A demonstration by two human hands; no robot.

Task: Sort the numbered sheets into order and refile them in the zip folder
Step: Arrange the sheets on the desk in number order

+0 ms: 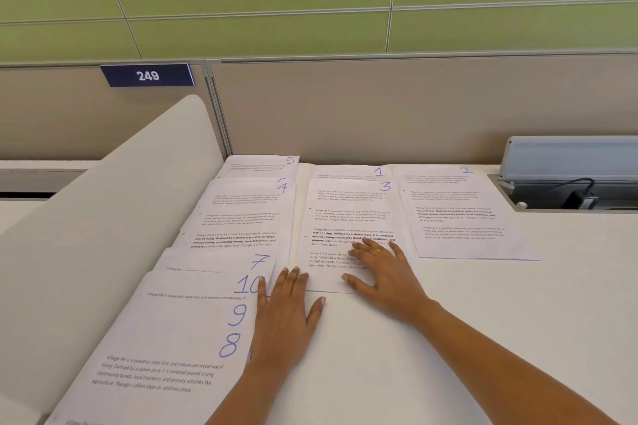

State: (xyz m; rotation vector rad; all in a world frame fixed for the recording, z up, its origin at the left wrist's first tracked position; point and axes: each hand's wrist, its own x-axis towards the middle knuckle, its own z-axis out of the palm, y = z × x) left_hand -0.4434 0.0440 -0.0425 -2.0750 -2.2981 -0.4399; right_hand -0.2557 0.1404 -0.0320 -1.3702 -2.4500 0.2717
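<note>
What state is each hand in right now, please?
Left hand: open, flat on the desk, holding nothing.
Right hand: open, pressing flat on sheet 3.

Left hand [286,317]: bare. Left forearm [241,390] uncovered down to the lower frame edge. Fingers [293,281] slim, ending in short nails [322,300] with pale, plain tips.

Right hand [386,272]: bare likewise. Fitted with one narrow gold-coloured ring [377,252], seated near the base of a finger, probably the ring finger; blur prevents a firm call. Small raised or twisted detail on top of the band. Right forearm [500,355] uncovered to the bottom right corner of the frame. Same short nails, same plain finish.
</note>
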